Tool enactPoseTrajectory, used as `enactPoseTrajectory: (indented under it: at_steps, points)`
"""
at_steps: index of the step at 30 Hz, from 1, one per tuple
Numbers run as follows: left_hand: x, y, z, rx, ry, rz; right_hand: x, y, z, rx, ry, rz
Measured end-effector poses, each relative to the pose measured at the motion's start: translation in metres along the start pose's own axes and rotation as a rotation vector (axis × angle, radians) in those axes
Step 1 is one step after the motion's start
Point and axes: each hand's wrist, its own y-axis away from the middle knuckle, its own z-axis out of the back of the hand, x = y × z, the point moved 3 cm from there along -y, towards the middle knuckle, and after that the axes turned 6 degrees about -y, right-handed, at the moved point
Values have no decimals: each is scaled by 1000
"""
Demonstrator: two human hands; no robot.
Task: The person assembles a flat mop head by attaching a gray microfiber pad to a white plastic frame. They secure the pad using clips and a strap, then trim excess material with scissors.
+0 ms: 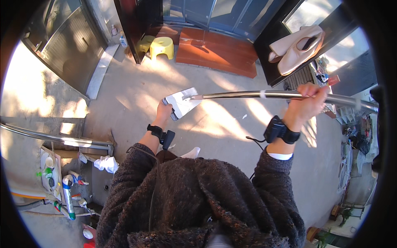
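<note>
A long metal pole (248,95) runs across the upper middle, ending at the left in a flat white-grey mop head (182,102). My left hand (163,110) grips the lower edge of that mop head. My right hand (309,99) is closed around the pole far to the right, raised above my wrist. Both wrists carry black strapped devices. My dark knitted sweater fills the lower middle of the view.
A yellow stool (161,46) and a red-brown mat (219,49) lie by the far doorway. A beige bag (295,48) rests on a dark ledge at upper right. Bottles, cups and a white cloth (106,163) crowd a low shelf at lower left. Concrete floor lies below.
</note>
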Motion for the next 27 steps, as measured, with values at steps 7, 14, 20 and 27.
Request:
enactPoseTrajectory:
  at_steps: [7,14,20,27]
  points:
    - [-30,-49,11,264,443,194,-45,-28,-26,61,124,103]
    - [-47,-134,9,316,457,133,-91,-55,-67,111,199,146]
    - [-45,-184,-9,175,4,-55,-112,-69,-82,87,225,159]
    - [-64,-178,-35,-27,-263,-80,-111,-100,-74,167,220,181]
